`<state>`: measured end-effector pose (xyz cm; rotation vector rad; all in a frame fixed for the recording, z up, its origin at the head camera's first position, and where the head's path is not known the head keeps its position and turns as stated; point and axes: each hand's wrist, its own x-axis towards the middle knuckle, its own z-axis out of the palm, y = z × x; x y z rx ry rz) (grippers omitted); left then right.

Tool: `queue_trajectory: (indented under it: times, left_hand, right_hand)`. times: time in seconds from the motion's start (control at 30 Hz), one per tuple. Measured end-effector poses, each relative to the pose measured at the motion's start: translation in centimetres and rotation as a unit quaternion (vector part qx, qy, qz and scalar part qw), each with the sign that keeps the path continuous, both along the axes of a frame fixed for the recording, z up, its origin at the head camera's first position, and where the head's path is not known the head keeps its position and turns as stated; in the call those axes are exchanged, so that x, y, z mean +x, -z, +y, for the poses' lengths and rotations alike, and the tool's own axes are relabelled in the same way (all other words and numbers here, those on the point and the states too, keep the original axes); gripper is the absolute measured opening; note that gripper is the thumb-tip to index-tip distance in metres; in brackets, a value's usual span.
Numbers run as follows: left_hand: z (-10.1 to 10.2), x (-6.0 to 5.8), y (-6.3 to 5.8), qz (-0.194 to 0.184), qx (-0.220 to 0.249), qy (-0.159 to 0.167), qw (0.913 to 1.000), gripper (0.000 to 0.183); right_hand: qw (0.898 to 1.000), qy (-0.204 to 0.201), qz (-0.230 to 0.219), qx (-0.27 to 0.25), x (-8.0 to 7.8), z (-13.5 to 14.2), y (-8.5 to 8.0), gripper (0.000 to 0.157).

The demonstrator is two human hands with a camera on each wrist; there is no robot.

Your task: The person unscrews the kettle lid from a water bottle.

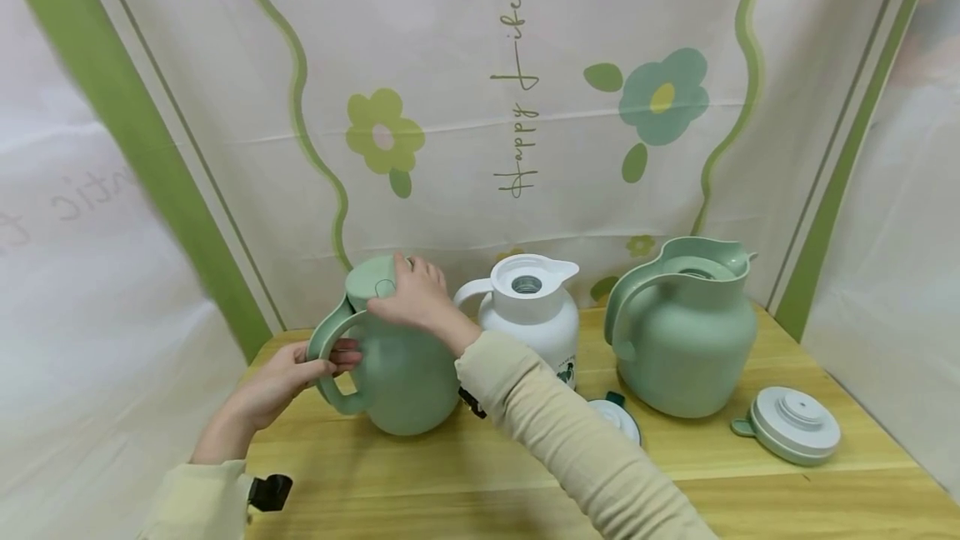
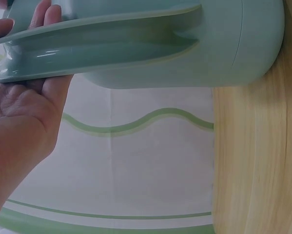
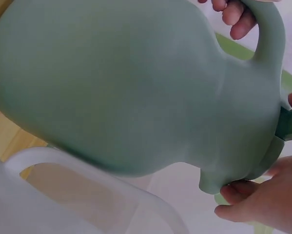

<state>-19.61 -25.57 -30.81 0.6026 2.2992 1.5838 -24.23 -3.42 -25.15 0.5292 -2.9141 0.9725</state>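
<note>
A green thermos jug [image 1: 408, 377] stands on the wooden table at the left, its spout side turned toward the right. My left hand [image 1: 273, 382] holds the jug's handle [image 2: 102, 44], with the fingers passed through the loop and the thumb on the outer side. On top, the green lid [image 1: 367, 277] sits in the jug's mouth, a little dark gap showing under its handle-side edge. My right hand [image 1: 416, 294] grips that lid, thumb on the near side and fingers over the far side. In the right wrist view, its fingertips reach the rim beside the spout [image 3: 211, 183].
Close by on the right is a lidless white jug [image 1: 528, 315]. Beyond it stands another open green jug [image 1: 686, 348]. A green-and-white lid [image 1: 798, 423] lies upside down at the table's right; a smaller lid [image 1: 618, 419] is partly behind my right sleeve. A printed curtain [image 1: 480, 107] hangs behind.
</note>
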Motion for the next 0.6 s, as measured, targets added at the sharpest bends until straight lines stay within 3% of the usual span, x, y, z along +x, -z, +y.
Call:
queue_trajectory:
  times: [0.33, 0.6]
  left_hand:
    - [-0.14, 0.15, 0.14, -0.001, -0.004, -0.004, 1.0, 0.044]
    - [0.08, 0.03, 0.04, 0.001, -0.005, -0.004, 1.0, 0.043]
  right_hand:
    - [0.997, 0.034, 0.058, 0.032, 0.51, -0.59, 0.4, 0.087]
    - [0.996, 0.048, 0.067, 0.018, 0.22, -0.73, 0.33, 0.08]
